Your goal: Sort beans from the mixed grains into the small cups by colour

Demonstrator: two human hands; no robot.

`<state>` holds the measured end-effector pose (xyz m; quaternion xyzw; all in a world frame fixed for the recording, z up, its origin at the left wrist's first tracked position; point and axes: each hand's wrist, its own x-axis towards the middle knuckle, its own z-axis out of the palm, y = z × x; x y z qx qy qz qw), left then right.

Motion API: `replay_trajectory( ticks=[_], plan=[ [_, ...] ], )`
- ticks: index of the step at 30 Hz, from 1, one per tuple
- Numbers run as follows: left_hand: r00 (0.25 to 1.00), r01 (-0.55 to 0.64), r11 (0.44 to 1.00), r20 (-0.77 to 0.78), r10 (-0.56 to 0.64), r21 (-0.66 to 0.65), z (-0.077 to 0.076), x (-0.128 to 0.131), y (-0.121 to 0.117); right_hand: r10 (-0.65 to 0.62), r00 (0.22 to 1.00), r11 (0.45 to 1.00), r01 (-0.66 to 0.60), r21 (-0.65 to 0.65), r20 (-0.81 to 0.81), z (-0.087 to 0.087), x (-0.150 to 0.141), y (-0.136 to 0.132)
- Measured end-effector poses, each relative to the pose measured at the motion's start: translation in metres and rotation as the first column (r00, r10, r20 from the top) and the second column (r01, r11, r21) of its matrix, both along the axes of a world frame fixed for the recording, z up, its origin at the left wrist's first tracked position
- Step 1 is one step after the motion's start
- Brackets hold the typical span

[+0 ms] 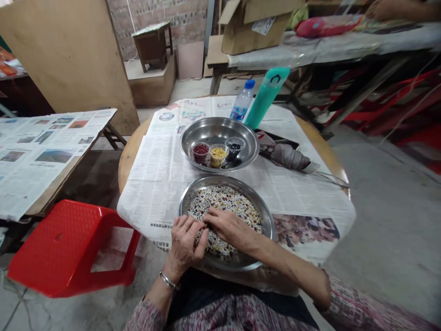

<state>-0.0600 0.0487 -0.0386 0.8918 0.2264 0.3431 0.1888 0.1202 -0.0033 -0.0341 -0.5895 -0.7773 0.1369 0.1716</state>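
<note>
A steel bowl [267, 220] near the front edge of the table holds a mix of white grains and beans [223, 197] in dark red, yellow and black. At its left rim is my left hand [186, 239], fingers curled and thumb pointing toward the bowl; what they close on is hidden. My right hand [229, 227] reaches over the mix, its fingertips pinched together beside my left fingers. Behind, a second steel bowl [218, 126] contains three clear cups: one with red beans [200, 151], one with yellow pieces [218, 155], one with black beans [234, 148].
Newspaper [151, 170] covers the round table. A water bottle [242, 101], a teal bottle [268, 96] and a folded grey umbrella [287, 154] stand or lie behind and right of the bowls. A red stool [65, 248] is at the left.
</note>
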Motion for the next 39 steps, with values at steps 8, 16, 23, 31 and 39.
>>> replay_trajectory(
  ticks=[8, 16, 23, 31, 39],
  plan=[
    [0.999, -0.005, 1.000, 0.035, 0.004, 0.009, -0.001, 0.000, 0.001, -0.096, 0.992, 0.982, 0.080, 0.173, 0.086, 0.024, 0.021, 0.006],
    [0.999, -0.018, 1.000, 0.032, 0.018, 0.012, -0.002, 0.000, 0.001, -0.199, 0.980, 0.969, 0.199, 0.144, -0.014, 0.039, 0.028, 0.008],
    [0.998, -0.020, 1.000, 0.062, 0.019, 0.000, -0.002, 0.000, 0.001, -0.444, 0.853, 0.827, 0.508, 0.243, -0.273, 0.069, 0.069, 0.057],
    [0.998, -0.027, 1.000, 0.054, 0.027, 0.009, -0.005, 0.000, 0.001, -0.567, 0.788, 0.819, 0.571, 0.056, 0.241, 0.089, 0.099, 0.142],
    [0.998, -0.030, 0.999, 0.053, 0.029, 0.016, -0.005, 0.001, 0.002, -0.519, 0.799, 0.849, 0.525, 0.068, 0.305, 0.072, 0.104, 0.154]
  ],
)
